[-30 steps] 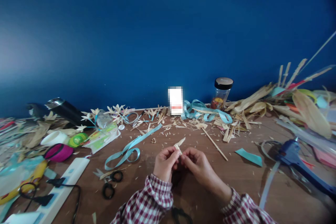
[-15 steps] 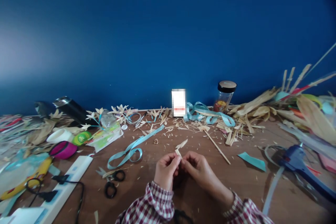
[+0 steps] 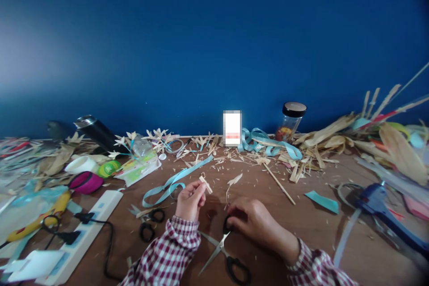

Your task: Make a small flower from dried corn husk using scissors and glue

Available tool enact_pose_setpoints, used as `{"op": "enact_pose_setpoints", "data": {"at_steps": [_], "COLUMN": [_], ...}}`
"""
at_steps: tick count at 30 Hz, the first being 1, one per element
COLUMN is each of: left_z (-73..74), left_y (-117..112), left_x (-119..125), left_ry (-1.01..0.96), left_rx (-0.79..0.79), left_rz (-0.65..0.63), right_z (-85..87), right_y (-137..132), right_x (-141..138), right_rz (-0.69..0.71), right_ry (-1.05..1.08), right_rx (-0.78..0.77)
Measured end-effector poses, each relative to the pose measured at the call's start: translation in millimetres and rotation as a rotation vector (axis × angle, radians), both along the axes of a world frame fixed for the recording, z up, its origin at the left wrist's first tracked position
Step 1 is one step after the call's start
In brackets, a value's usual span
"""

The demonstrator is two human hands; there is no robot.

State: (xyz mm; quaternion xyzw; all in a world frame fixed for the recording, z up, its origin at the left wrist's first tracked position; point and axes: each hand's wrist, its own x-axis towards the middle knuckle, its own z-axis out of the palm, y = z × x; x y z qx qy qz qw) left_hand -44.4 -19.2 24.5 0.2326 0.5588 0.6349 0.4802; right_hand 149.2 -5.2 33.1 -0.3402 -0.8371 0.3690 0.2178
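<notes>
My left hand (image 3: 190,201) is closed, pinching a small pale strip of dried husk (image 3: 205,184) between thumb and fingers. To the right, my right hand (image 3: 251,219) has its fingers curled on one black handle loop of a pair of scissors (image 3: 221,246). The scissors' blades are spread and point left, and the other loop lies toward the front edge of the view. Just beyond my right hand, a loose husk piece (image 3: 235,179) with a thin tail lies on the table. A second pair of scissors (image 3: 147,222) lies left of my left hand.
Blue ribbon (image 3: 174,183) curls behind my left hand. A white power strip (image 3: 85,228) with cables stands left. At right lie a blue glue gun (image 3: 375,201) and a teal strip (image 3: 321,201). Husk scraps, a lidded jar (image 3: 291,120) and a black flask (image 3: 97,132) line the blue wall.
My hands have parted. The left moved left with the husk strip; the right came down onto the scissors' handle. The scissors now show between my forearms, and the view has shifted slightly.
</notes>
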Motion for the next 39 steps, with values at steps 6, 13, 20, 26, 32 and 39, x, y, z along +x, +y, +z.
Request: {"op": "enact_pose_setpoints", "data": {"at_steps": [6,13,20,26,32,39], "left_z": [-11.1,-16.8,-11.4,-10.1,-8.2,-8.7], "left_y": [0,3,1,-1,5,21], "left_x": [-19,-22,-20,-19,-4,18], "left_ry": [0.027,-0.005,-0.059,-0.019,-0.006,-0.048], "left_rx": [0.020,0.026,0.017,0.027,0.028,0.016], "left_rz": [0.012,0.014,0.055,0.011,-0.092,-0.181], "right_z": [12.6,-5.5,-17.1,28.7,40.7,20.9], "right_y": [-32,-51,-59,-57,-40,-7], "right_x": [-5,-8,5,28,33,11], "right_rz": [0.221,0.106,0.060,0.138,0.007,-0.195], "right_ry": [-0.359,-0.553,-0.605,-0.306,0.244,0.492], "right_rx": [0.312,0.501,0.518,0.123,-0.526,-0.459]}}
